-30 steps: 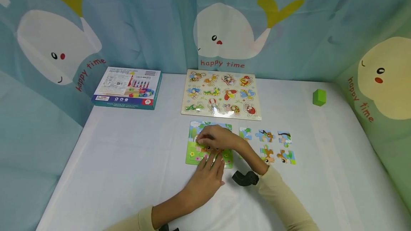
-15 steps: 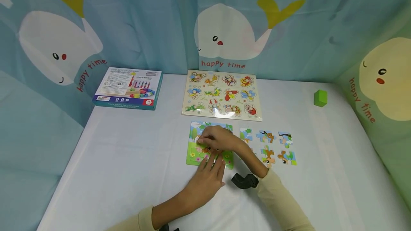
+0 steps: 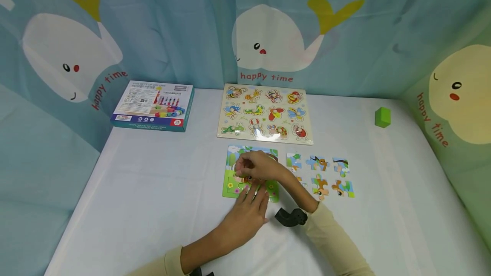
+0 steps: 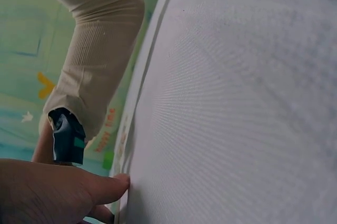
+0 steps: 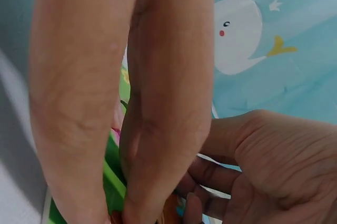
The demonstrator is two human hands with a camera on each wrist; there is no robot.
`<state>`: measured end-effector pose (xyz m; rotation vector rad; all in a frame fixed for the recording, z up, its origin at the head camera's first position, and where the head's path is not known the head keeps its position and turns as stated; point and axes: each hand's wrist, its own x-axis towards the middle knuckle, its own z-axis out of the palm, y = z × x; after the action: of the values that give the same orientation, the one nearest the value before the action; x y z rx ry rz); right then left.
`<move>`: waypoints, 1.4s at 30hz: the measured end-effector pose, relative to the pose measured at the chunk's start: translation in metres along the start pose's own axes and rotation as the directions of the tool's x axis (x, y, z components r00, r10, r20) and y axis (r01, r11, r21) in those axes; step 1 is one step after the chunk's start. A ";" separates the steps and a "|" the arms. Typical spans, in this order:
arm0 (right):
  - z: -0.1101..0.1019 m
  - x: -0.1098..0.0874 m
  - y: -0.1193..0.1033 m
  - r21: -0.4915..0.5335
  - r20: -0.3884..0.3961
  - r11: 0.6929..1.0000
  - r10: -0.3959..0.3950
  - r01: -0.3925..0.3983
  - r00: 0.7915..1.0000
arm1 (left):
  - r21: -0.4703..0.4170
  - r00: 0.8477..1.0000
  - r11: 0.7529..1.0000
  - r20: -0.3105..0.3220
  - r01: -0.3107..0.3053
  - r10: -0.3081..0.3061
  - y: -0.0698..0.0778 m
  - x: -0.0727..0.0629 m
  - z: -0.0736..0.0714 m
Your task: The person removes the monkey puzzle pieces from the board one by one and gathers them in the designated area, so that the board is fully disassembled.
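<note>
A jigsaw puzzle board with a green and blue scene lies flat on the table. My left hand reaches over its front edge, fingers straight and pressing on it. Above the board's middle, my right hand bends its thumb and index finger together and pinches a puzzle piece, mostly hidden by the fingers. In the right wrist view, fingers of the left hand stand close to the curled right hand. Loose puzzle pieces lie right of the board, some partly covered by the right forearm. The left wrist view shows the left thumb.
Behind the puzzle board lies a wooden insect peg board. A boxed bead set sits at the back left, and a green block at the back right. Whale-print curtains border the table. A black wrist camera sits on the right wrist.
The right thumb and index finger have shifted slightly, and a round knob outline now shows on the board below them. My left hand keeps its place.
</note>
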<state>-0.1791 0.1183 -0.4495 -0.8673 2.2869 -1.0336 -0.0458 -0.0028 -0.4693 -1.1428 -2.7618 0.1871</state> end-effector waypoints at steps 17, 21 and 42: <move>0.004 -0.001 -0.004 0.090 0.025 0.993 0.080 -0.082 0.996 | -0.010 0.997 1.000 -0.072 0.013 -0.014 0.002 0.000 0.001; 0.002 -0.004 -0.003 0.189 0.040 0.978 0.082 -0.089 0.996 | 0.007 0.998 1.000 -0.061 0.013 -0.013 0.003 -0.001 0.001; -0.018 -0.037 0.000 0.485 -0.213 0.875 0.124 -0.006 0.969 | -0.031 0.999 1.000 -0.052 0.006 -0.008 0.001 0.000 0.002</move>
<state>-0.1657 0.1529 -0.4328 -0.4732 2.0681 -1.6576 -0.0454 -0.0025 -0.4713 -1.1285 -2.7323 0.1130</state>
